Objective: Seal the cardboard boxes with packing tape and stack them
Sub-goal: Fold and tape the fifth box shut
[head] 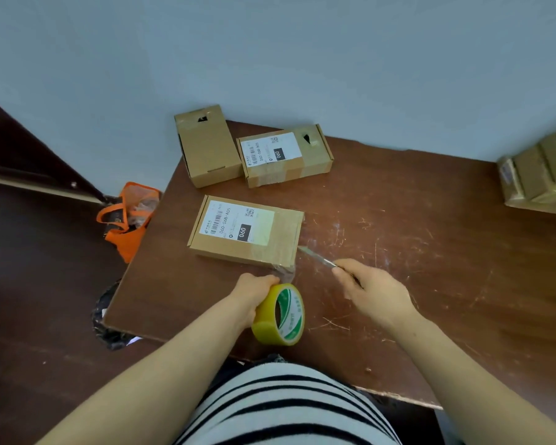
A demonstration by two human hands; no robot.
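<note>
I see left hand (256, 292) curled round yellow packing-tape roll (270, 316), just in front of flat labelled cardboard box (247, 232) on brown wooden worktop (414, 226). Right hand (374, 292) grips thin metal blade (316, 257), tip at box's right edge.

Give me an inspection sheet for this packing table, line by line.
Surface: brown wooden table, scratched.
Job's things: labelled flat box nearest, clear tape running from its near corner to the yellow tape roll; a plain box and a second labelled box at the far edge, not stacked.
Clutter: wrapped parcels at the right edge.
Hands: left hand grips the tape roll; right hand holds a thin blade pointed at the flat box.
Cables: nothing seen.
Surroundings: pale wall; orange bag on the floor, left.
</note>
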